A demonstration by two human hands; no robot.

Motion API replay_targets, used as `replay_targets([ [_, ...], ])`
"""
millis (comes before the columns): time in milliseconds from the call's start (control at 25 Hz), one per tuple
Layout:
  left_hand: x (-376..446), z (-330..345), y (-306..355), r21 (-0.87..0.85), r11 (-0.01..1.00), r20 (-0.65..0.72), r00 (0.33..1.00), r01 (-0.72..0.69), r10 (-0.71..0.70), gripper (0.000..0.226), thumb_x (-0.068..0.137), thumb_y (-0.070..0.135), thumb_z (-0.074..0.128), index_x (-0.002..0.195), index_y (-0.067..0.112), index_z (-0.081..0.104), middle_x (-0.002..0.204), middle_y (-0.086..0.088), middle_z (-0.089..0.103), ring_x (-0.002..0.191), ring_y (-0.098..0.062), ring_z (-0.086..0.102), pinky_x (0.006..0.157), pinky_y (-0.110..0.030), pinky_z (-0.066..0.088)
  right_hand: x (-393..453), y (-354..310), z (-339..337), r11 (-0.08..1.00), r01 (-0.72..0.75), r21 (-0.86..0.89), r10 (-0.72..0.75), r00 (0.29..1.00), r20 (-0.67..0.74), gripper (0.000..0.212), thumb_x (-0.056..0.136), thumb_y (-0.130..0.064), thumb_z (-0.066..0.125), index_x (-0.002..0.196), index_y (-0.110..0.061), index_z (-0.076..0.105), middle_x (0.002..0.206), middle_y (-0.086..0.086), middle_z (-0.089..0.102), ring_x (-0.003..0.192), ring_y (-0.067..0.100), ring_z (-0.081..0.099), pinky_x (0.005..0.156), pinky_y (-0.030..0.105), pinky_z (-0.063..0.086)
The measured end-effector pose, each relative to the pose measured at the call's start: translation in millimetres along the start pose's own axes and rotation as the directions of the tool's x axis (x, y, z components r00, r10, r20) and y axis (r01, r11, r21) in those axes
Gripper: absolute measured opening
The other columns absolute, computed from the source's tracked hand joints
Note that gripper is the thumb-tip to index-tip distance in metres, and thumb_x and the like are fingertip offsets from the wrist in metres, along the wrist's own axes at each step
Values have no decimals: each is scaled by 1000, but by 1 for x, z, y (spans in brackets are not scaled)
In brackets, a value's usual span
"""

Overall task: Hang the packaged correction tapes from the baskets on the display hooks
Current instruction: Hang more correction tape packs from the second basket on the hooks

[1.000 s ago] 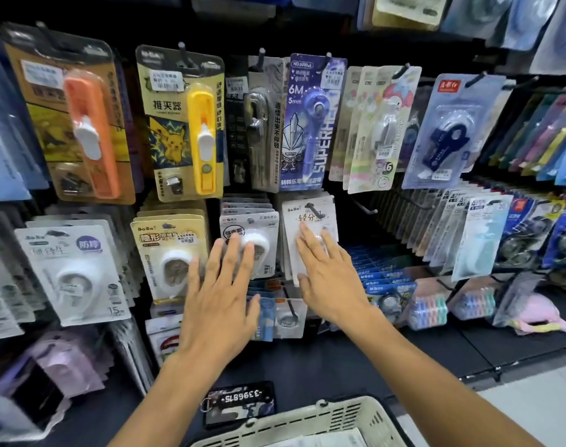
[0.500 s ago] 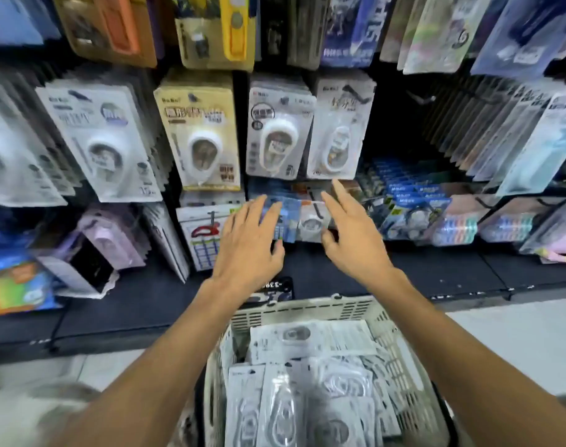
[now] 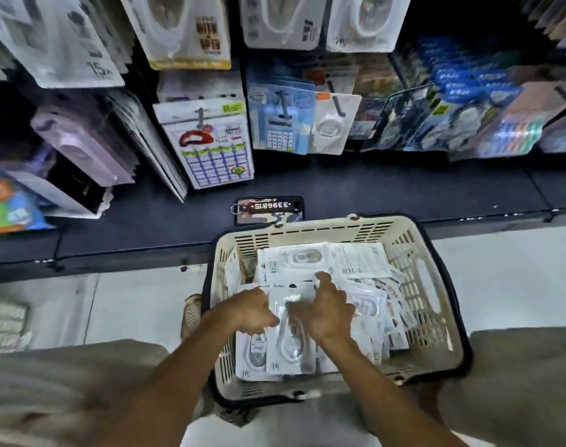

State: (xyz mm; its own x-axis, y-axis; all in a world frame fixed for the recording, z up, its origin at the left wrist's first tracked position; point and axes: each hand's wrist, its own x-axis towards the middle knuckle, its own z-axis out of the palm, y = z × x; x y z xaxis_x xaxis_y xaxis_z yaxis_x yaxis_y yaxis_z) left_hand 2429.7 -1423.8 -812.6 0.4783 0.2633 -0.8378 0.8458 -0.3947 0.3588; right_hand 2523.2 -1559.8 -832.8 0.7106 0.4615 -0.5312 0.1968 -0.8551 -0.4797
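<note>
Down in the basket (image 3: 436,285), left hand (image 3: 252,309) and right hand (image 3: 328,312) pinch one correction tape pack (image 3: 289,346) between them, long axis toward the hooks up ahead, both equally near

We reach both forearms forward and down, close together. Our left hand (image 3: 254,309) is curled, knuckles up; our right hand (image 3: 328,312) is curled too, forefinger pointing far.

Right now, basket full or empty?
Partly full: white tape packs lie piled in the basket; both hands are on the top ones.
</note>
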Motion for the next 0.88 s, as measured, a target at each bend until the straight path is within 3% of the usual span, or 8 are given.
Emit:
replay_targets([
  [80, 0, 9, 11, -125, 992, -1, 1000, 6, -6, 17, 89, 25, 75, 87, 14, 63, 86, -4, 69, 80, -19, 68, 70, -28, 52, 3, -2, -4, 906, -45, 422, 62, 998, -26, 55, 79, -22, 78, 123, -25, 46, 111, 13, 69, 100, 30, 65, 91, 44, 52],
  [160, -2, 13, 21, -375, 927, -10, 1000, -27, 25, 22, 83, 21, 81, 94, 19, 61, 97, -2, 68, 89, -17, 66, 74, -29, 51, 7, 1, -9, 620, -158, 768, 149, 985, 82, 38, 82, -2, 74, 110, -18, 54, 117, 26, 67, 102, 39, 68, 90, 47, 56],
  [280, -11, 10, 28, -709, 697, -146, 989, -112, 12, 56, 73, 22, 91, 116, 21, 56, 109, -1, 70, 97, -17, 70, 75, -29, 55, 8, 4, -25, 246, -234, 941, 80, 972, 221, 18, 86, 4, 70, 99, -8, 67, 99, 23, 74, 83, 40, 73, 68, 45, 61],
  [400, -19, -2, 28, -754, 636, -218, 976, -166, -4, 57, 70, 14, 93, 117, 21, 62, 106, -2, 75, 92, -22, 76, 80, -36, 63, 10, -7, -32, 105, -207, 973, 25, 978, 205, 14, 96, -11, 63, 108, -6, 68, 99, 18, 75, 79, 30, 73, 66, 40, 61],
  [480, -25, -13, 24, -671, 717, -201, 977, -187, 67, 33, 75, 8, 88, 102, 22, 74, 100, 1, 81, 87, -14, 78, 83, -34, 63, 9, -13, -25, 141, -266, 954, 17, 964, 266, 38, 105, -39, 48, 112, -7, 68, 104, 14, 75, 90, 29, 72, 79, 42, 58],
  [640, -32, -41, 10, -706, 629, -418, 908, -326, 2, 26, 81, 1, 81, 89, 25, 75, 91, 8, 81, 77, -11, 77, 69, -28, 60, -11, -8, -1, 895, -149, 420, 36, 964, 265, 17, 100, -32, 57, 88, -21, 63, 93, -4, 68, 85, 13, 63, 86, 35, 52],
  [720, -34, -50, 6, -749, 511, -516, 855, -422, -52, 27, 83, 0, 79, 91, 26, 74, 93, 11, 80, 74, -4, 76, 63, -20, 58, -28, -13, 15, 967, -1, 256, -83, 944, 318, 9, 93, -28, 68, 94, -28, 59, 99, -9, 69, 91, 13, 65, 87, 31, 53],
  [880, -36, -53, 3, -760, 415, -594, 794, -500, -132, 24, 85, 6, 80, 92, 29, 76, 85, 18, 79, 75, 0, 75, 61, -16, 56, -38, -22, 45, 962, 255, -99, -249, 966, 71, 27, 94, -29, 59, 118, -19, 54, 103, 3, 72, 94, 27, 69, 74, 32, 51],
])
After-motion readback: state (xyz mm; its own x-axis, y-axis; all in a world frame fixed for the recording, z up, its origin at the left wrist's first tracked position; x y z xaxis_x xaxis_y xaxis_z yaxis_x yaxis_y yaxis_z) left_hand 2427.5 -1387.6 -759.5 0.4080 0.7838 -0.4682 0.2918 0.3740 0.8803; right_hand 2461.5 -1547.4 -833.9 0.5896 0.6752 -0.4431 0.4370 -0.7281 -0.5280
